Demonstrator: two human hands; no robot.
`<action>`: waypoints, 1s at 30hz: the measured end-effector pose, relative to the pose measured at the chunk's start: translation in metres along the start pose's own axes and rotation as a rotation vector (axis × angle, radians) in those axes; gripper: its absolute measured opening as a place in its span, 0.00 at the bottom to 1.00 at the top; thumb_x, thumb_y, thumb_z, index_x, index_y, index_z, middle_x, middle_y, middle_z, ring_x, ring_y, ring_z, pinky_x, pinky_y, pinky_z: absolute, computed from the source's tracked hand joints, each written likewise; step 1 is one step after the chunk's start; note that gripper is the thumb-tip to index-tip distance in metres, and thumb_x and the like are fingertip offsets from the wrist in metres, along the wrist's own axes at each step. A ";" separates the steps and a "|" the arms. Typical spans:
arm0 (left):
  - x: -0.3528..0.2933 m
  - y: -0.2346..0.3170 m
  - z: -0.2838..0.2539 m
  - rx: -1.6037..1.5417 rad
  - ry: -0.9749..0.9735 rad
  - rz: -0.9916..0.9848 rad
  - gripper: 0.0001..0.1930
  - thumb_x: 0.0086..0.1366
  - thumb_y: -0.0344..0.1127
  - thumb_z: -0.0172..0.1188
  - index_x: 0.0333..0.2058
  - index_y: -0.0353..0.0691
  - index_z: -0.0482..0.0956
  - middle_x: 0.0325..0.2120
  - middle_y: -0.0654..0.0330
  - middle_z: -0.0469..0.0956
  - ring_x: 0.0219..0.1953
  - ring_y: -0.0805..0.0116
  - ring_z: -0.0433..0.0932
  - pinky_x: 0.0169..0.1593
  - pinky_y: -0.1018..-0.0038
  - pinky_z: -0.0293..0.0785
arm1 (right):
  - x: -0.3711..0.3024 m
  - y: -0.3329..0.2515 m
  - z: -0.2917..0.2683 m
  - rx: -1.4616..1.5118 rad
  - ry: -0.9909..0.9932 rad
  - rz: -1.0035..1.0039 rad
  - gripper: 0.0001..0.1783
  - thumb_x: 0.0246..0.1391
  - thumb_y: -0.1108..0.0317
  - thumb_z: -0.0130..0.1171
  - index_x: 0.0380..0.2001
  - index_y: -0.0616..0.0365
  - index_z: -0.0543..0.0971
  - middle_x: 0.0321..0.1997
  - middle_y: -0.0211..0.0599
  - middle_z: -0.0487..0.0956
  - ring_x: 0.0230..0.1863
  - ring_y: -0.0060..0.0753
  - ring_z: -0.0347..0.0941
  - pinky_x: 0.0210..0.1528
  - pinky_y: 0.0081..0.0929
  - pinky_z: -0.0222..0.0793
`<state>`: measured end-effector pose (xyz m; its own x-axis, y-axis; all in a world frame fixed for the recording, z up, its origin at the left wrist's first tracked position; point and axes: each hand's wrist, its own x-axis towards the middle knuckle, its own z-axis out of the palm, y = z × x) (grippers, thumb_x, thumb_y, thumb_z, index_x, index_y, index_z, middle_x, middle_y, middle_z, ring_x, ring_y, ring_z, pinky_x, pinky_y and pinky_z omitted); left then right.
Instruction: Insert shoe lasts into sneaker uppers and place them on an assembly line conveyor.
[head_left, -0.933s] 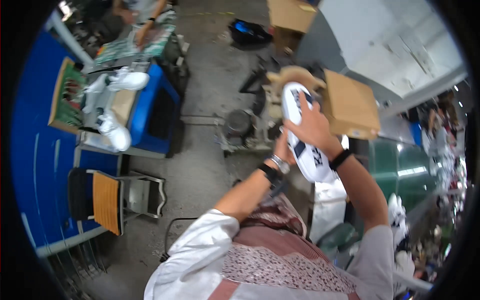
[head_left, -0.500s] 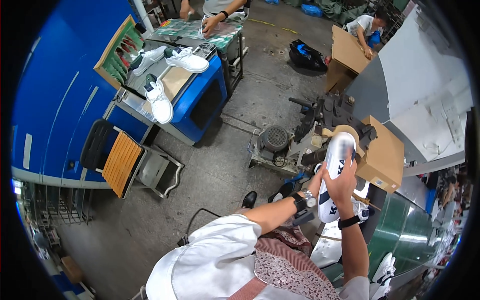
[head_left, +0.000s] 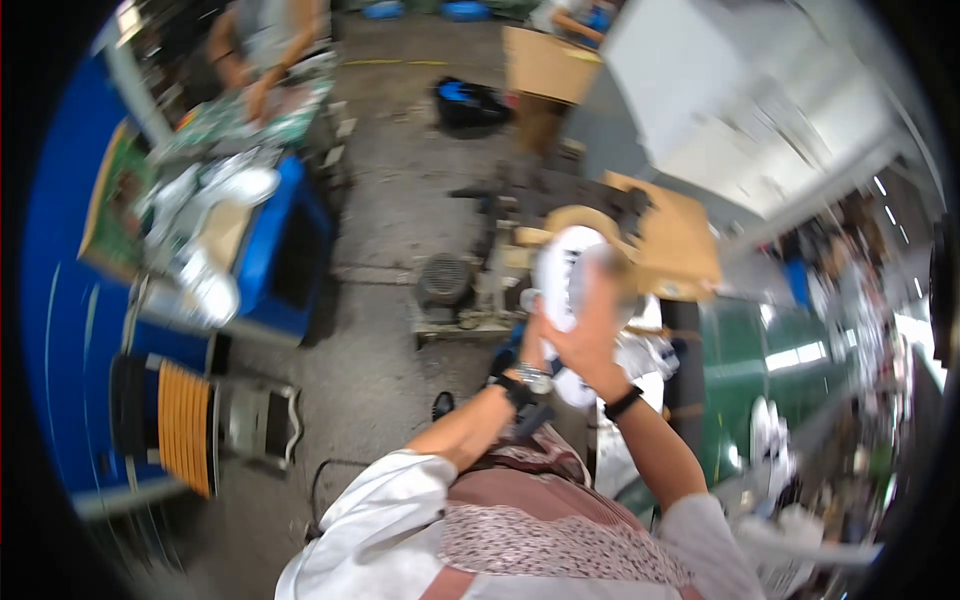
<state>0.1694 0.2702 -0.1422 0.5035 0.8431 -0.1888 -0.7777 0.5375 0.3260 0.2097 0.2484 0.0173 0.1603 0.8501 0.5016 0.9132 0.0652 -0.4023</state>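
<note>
A white shoe point(head_left: 560, 265) is held up in front of me, its pale sole with dark lettering turned toward me. My right hand point(head_left: 592, 335) grips it from the right side, fingers smeared by motion. Lower on its left edge, my left hand point(head_left: 533, 348) is closed on the same shoe, with its fingers partly hidden. Just behind the shoe's upper end is a tan buffing wheel point(head_left: 605, 222) on a dark machine point(head_left: 530, 190). Whether shoe and wheel touch, I cannot tell. White shoes with laces point(head_left: 645, 355) lie beside my right wrist.
A grey motor point(head_left: 445, 282) sits left of the wheel, a cardboard box point(head_left: 670, 240) right of it. Farther right runs a green surface point(head_left: 740, 365) with white shoes point(head_left: 768, 430). At left stand a slatted chair point(head_left: 185, 425) and a blue bench point(head_left: 285, 255) holding shoes. Co-workers are beyond.
My view has swung to the right, so the surroundings sit farther left and are blurred. Both hands still hold the shoe, now tilted differently near the wheel.
</note>
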 end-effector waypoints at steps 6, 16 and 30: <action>-0.079 0.072 0.010 0.084 -0.057 -0.351 0.38 0.74 0.65 0.44 0.66 0.35 0.64 0.61 0.52 0.74 0.58 0.55 0.76 0.64 0.58 0.71 | -0.046 0.018 -0.028 0.892 0.152 0.611 0.47 0.60 0.61 0.64 0.74 0.60 0.49 0.61 0.51 0.72 0.52 0.37 0.76 0.53 0.39 0.74; -0.133 0.194 -0.064 0.502 -0.043 -0.692 0.31 0.75 0.51 0.44 0.68 0.36 0.63 0.64 0.49 0.70 0.65 0.51 0.69 0.69 0.53 0.64 | 0.009 0.036 0.042 1.655 -0.187 1.023 0.53 0.51 0.56 0.69 0.71 0.64 0.51 0.65 0.52 0.65 0.63 0.42 0.68 0.62 0.38 0.69; -0.052 -0.030 0.083 1.434 -0.669 -0.485 0.22 0.52 0.32 0.70 0.47 0.29 0.82 0.43 0.57 0.84 0.46 0.63 0.81 0.56 0.66 0.73 | -0.265 0.160 -0.219 -0.049 0.549 0.785 0.61 0.33 0.74 0.67 0.74 0.63 0.51 0.71 0.57 0.60 0.70 0.54 0.59 0.73 0.40 0.54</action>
<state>0.1979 0.2083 -0.0655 0.9379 0.2521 -0.2384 0.2564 -0.0408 0.9657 0.3955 -0.0809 -0.0129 0.8751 0.2776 0.3965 0.4831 -0.4512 -0.7504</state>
